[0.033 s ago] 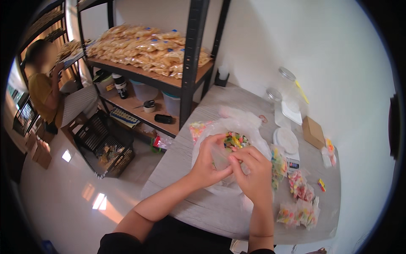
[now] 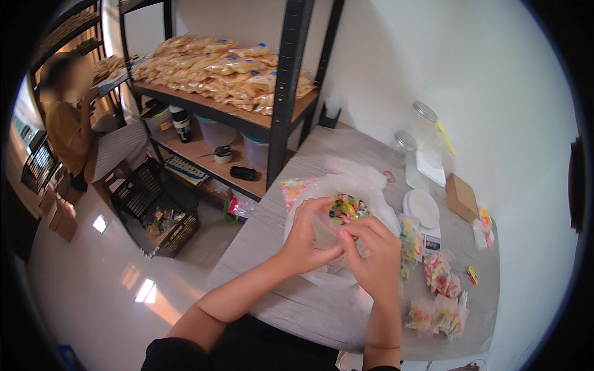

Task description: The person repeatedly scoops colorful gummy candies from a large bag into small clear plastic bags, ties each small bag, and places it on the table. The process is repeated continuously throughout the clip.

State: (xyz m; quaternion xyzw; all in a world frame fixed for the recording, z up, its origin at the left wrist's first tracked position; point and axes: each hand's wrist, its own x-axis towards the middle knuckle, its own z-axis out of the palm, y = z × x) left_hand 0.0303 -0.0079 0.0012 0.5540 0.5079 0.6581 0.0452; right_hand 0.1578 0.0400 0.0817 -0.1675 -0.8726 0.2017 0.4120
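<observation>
L hand point(image 2: 302, 242) is holding a clear baggie point(image 2: 324, 231) btwn thumb & fingers, R hand point(image 2: 375, 252) is pinching its edge; candy point(image 2: 350, 208) is lying in white bag point(image 2: 376, 187) beyond.

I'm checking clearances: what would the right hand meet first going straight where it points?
The right hand would probably meet the clear bag just ahead first, with the left hand beyond; exact depth is unclear.

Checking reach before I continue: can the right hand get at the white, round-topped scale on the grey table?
Probably yes: the scale sits near the right hand, its top uncovered, though that hand pinches a clear plastic bag and would likely need freeing first.
</observation>
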